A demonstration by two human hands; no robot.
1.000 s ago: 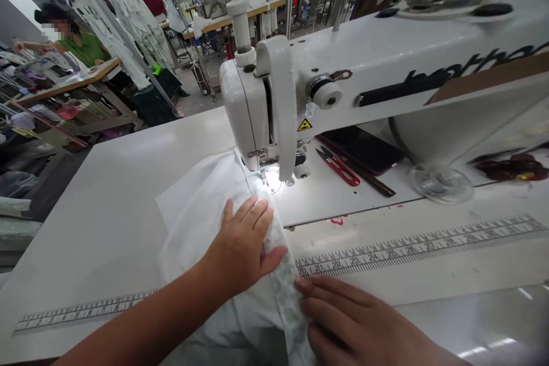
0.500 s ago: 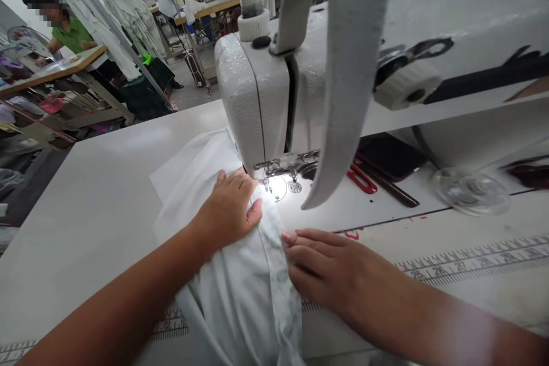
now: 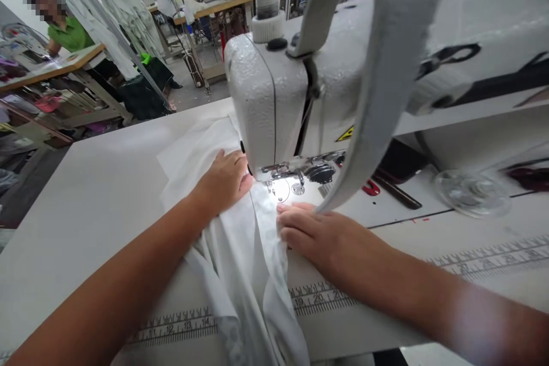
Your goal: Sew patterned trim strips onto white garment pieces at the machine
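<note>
The white cloth (image 3: pixel 227 240) lies on the table, running along the left of the sewing machine (image 3: pixel 253 97) and back toward the wearer, its strip-like right border reaching the lit needle area (image 3: pixel 271 185); the left hand (image 3: pixel 223 179) rests palm-down on it, close against the machine head, and could get nipped if it slid nearer the needle; the right hand (image 3: pixel 306 226) has its fingertips at the border, and uneven guiding there might let the edge wander; loose folds nearer the wearer could drag or pucker; whether either hand pinches the cloth I cannot tell; the pale tabletop (image 3: pixel 111 183) carries a printed ruler (image 3: pixel 321 297), with a clear round object (image 3: pixel 472 193) at right; beyond, a person in green (image 3: pixel 71 34) sits by hanging fabrics (image 3: pixel 105 17).
</note>
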